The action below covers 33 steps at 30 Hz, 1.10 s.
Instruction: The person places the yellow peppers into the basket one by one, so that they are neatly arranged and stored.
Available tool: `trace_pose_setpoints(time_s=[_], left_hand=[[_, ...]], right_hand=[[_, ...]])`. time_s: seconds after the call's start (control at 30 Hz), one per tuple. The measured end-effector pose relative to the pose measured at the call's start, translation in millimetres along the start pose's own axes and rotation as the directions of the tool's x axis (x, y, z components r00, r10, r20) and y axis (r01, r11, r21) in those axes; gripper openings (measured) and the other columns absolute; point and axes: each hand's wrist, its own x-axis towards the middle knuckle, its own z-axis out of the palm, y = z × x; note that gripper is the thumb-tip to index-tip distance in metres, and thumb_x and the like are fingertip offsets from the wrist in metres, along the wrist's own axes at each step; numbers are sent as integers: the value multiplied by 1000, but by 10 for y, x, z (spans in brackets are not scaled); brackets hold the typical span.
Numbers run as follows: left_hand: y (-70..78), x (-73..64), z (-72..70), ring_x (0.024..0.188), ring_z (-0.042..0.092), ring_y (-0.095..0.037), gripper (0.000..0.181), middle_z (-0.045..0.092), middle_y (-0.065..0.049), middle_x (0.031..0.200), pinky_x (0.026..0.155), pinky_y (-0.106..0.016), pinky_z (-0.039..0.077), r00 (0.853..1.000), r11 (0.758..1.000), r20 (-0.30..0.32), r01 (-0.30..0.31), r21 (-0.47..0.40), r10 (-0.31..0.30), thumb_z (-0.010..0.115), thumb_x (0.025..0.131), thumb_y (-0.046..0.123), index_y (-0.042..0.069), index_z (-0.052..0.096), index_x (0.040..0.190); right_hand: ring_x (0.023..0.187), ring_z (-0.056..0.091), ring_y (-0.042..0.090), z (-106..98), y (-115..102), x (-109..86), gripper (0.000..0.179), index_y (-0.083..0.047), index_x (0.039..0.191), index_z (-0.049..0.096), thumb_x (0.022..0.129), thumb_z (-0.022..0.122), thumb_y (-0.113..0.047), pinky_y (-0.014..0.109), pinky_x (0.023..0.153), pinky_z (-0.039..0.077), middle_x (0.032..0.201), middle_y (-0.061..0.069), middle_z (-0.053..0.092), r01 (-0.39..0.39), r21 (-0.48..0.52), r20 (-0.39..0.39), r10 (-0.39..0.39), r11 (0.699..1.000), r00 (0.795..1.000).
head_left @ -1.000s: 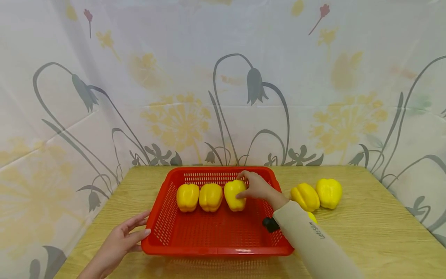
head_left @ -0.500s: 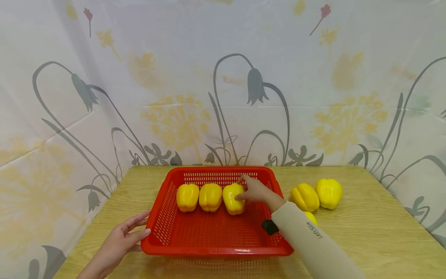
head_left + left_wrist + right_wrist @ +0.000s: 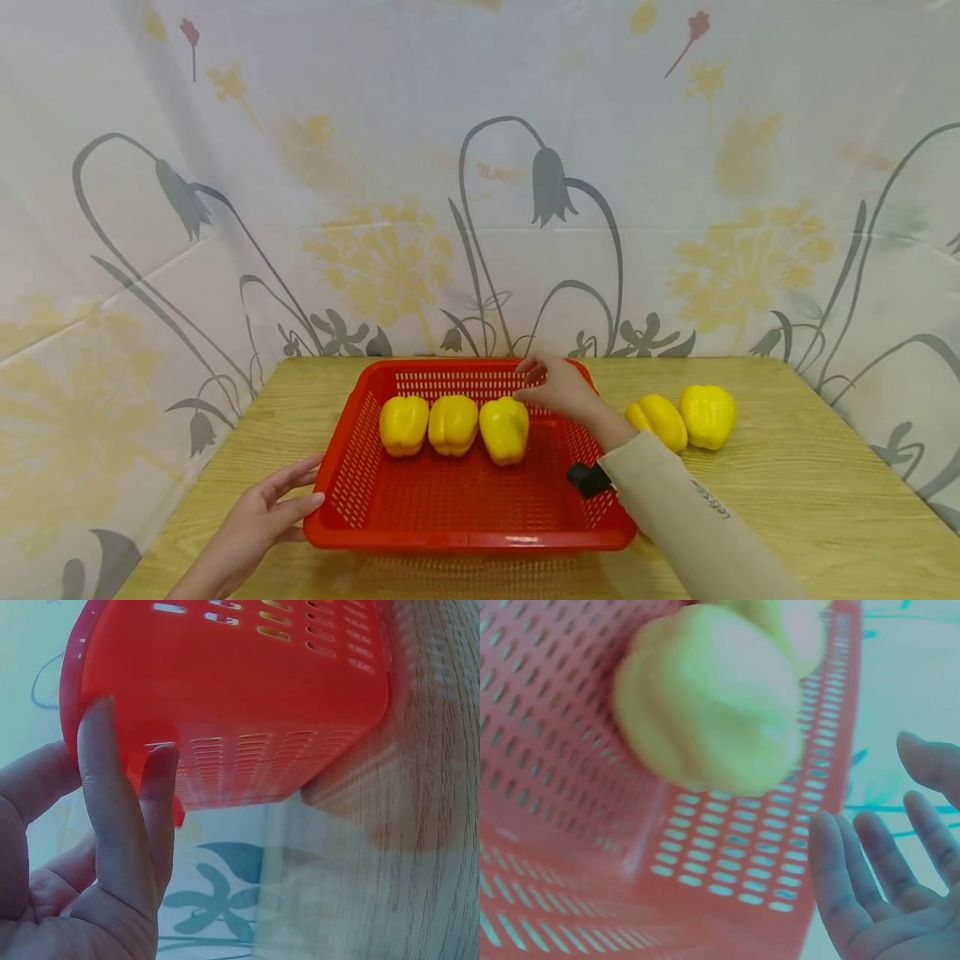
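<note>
Three yellow bell peppers stand in a row in the red plastic basket [image 3: 465, 539]: a left one [image 3: 405, 426], a middle one [image 3: 453, 426] and a right one [image 3: 506, 431]. My left hand [image 3: 258, 517] grips the basket's left rim; the left wrist view has fingertips at the rim [image 3: 73, 682] and under it. Above the back right of the basket, my right hand [image 3: 558, 387] holds nothing. Its fingers are spread apart in the right wrist view, beside the blurred right pepper [image 3: 712, 701].
Two more yellow bell peppers, a nearer one [image 3: 657, 422] and a farther one [image 3: 708, 416], sit on the wooden table [image 3: 810, 475] right of the basket. A flower-printed cloth [image 3: 480, 275] hangs behind the table. The right sleeve [image 3: 690, 517] crosses the basket's right side.
The right pepper has been set down slightly nearer the front, and my right hand has let go of it and moved up and to the right. My left hand has stayed put.
</note>
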Motion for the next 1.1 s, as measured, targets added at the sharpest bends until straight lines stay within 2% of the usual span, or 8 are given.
trace_pose_setpoints(time_s=[0.2, 0.4, 0.6, 0.87, 1.1], left_hand=[[7, 1, 7, 93, 63, -27, 67, 37, -28, 134, 73, -42, 55, 1000, 1000, -3, 2, -2, -2, 59, 93, 17, -7, 22, 144], [1, -2, 3, 94, 63, -27, 67, 37, -28, 134, 74, -43, 54, 1000, 1000, 5, 1, -8, -1, 59, 93, 16, -7, 21, 144], [3, 0, 6, 94, 63, -27, 67, 37, -28, 134, 74, -44, 54, 1000, 1000, 13, -1, -15, 1, 58, 93, 16, -7, 21, 144], [4, 4, 9, 95, 63, -28, 67, 37, -28, 135, 74, -44, 54, 1000, 1000, 7, 11, -6, -11, 58, 93, 16, -6, 21, 144], [-8, 4, 12, 95, 63, -29, 67, 38, -28, 134, 73, -44, 54, 1000, 1000, -13, 25, 12, -25, 59, 92, 17, -5, 23, 144]], right_hand=[[87, 58, 26, -116, -104, -83, 29, 1, 105, 59, 81, 71, -10, 36, 74, 51, 96, 10, 61, 92, 126, -88, -81, 988, 993], [86, 58, 24, -182, -204, -199, 23, -4, 102, 61, 82, 71, -12, 35, 74, 51, 94, 7, 62, 157, 156, -132, -137, 975, 982], [84, 59, 22, -211, -216, -341, 21, -3, 99, 62, 81, 72, -10, 34, 75, 49, 91, 7, 63, 225, 187, -158, -196, 956, 968], [85, 59, 21, -245, -172, -551, 22, -3, 99, 61, 81, 72, -10, 35, 76, 50, 92, 6, 62, 214, 205, -165, -182, 955, 969], [87, 58, 21, -319, -104, -731, 21, -2, 98, 61, 82, 72, -11, 30, 78, 51, 92, 7, 62, 213, 204, -168, -180, 956, 969]])
